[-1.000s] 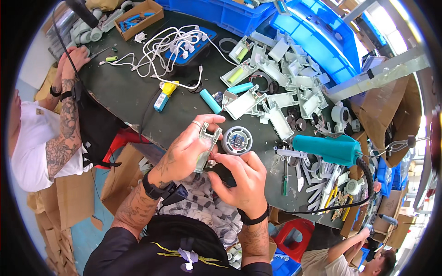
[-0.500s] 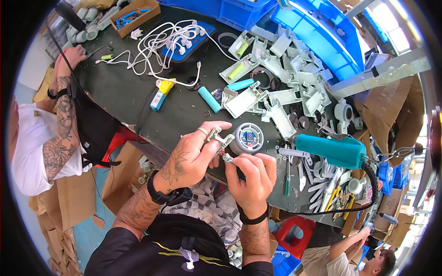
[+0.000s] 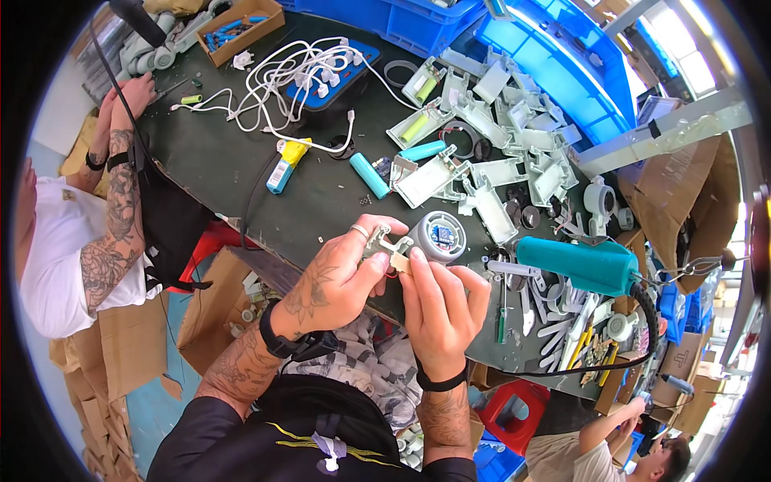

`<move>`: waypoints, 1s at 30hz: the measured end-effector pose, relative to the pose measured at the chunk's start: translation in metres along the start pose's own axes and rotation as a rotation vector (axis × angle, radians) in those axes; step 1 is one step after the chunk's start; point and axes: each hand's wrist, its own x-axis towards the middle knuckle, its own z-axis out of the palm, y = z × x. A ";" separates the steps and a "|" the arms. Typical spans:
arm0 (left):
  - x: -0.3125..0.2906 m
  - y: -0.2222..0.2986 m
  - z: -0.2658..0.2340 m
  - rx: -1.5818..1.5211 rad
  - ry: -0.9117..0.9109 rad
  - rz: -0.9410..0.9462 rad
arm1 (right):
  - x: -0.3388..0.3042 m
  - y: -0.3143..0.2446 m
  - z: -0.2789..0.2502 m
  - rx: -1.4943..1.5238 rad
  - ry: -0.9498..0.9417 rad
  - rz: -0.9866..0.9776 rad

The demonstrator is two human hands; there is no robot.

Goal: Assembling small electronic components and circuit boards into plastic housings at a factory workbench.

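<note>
My left hand [image 3: 333, 281] pinches a small pale plastic bracket [image 3: 385, 237] with two prongs between thumb and fingers. My right hand [image 3: 442, 315] is closed on a small flat tan piece [image 3: 400, 263], its fingertips bringing it against the bracket's lower end. A bit of red wire shows beneath the tan piece. Just beyond both hands, a round grey housing [image 3: 459, 241] stands on the dark table, a blue circuit board [image 3: 442, 234] inside it. Past that lie a pale plastic shell [image 3: 427, 180] and a teal cylindrical battery cell [image 3: 369, 176].
Pale shells [image 3: 491, 209] are heaped at the far right. A teal hand tool [image 3: 577, 265] with a black cable hangs over the right side. Tangled white cables [image 3: 277, 80] and a yellow-and-blue packet [image 3: 285, 166] lie farther left. A co-worker's arm [image 3: 120, 217] is at left.
The piece in my right hand has turned from edge-on to showing its flat tan face, and now meets the bracket. My left hand keeps its hold. The view has shifted slightly.
</note>
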 end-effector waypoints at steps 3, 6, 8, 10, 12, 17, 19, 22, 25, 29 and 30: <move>-0.001 -0.002 -0.001 0.057 -0.029 -0.031 | 0.003 0.000 -0.002 -0.021 -0.005 -0.014; -0.001 -0.006 -0.002 0.102 -0.032 0.019 | 0.001 -0.001 0.000 -0.017 0.006 -0.018; -0.001 -0.005 -0.002 0.158 -0.035 0.071 | -0.003 0.000 -0.001 -0.010 0.006 -0.017; -0.001 -0.004 -0.003 0.212 -0.036 0.121 | -0.006 0.002 -0.001 0.025 0.019 -0.014; 0.000 -0.006 -0.005 0.208 -0.048 0.135 | -0.005 0.003 -0.002 0.023 0.000 -0.023; 0.000 -0.009 -0.008 0.050 -0.079 0.121 | 0.001 -0.003 -0.001 -0.014 -0.058 -0.009; 0.001 -0.011 -0.008 -0.015 -0.091 0.098 | 0.002 -0.003 0.001 -0.008 -0.042 -0.001; 0.002 -0.014 -0.008 0.089 -0.073 0.217 | 0.003 -0.004 0.002 0.020 -0.017 0.006; 0.004 -0.016 -0.008 0.141 -0.075 0.280 | 0.004 -0.004 -0.001 -0.018 -0.070 -0.018; 0.001 -0.013 -0.008 0.123 -0.043 0.233 | 0.007 -0.007 -0.003 -0.045 -0.021 0.007; 0.001 -0.013 -0.008 0.136 -0.053 0.246 | 0.005 -0.008 -0.004 -0.047 -0.035 0.025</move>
